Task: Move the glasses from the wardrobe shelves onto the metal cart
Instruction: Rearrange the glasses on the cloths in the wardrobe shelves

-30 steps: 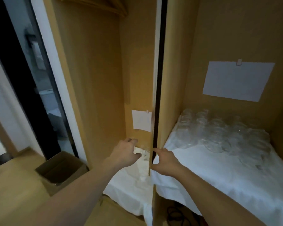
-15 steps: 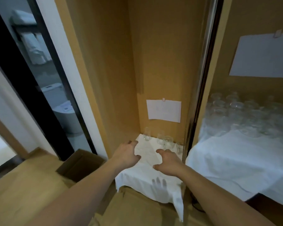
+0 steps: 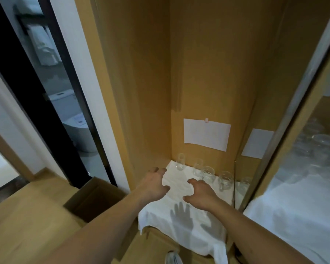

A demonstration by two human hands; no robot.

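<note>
Several clear glasses stand in a row at the back of the left wardrobe shelf [image 3: 179, 221], which is draped with a white cloth: a tall one [image 3: 180, 161] at the left, a second [image 3: 198, 168], a mug-like one [image 3: 208, 173] and another [image 3: 225, 181] to the right. My left hand [image 3: 153, 184] hovers over the cloth's left side, fingers spread, holding nothing. My right hand [image 3: 200, 193] hovers just in front of the middle glasses, fingers loosely curled and empty. More glasses [image 3: 316, 147] show blurred in the right compartment. The metal cart is out of view.
A sliding wardrobe door [image 3: 286, 115] stands between the two compartments. White paper sheets [image 3: 207, 135] are taped to the back wall. An open cardboard box [image 3: 92, 199] sits on the wooden floor at the left, beside a dark doorway into a bathroom.
The view has swung left from the right compartment to the left shelf. Both hands let go of the door edge and now reach over the cloth toward the row of glasses.
</note>
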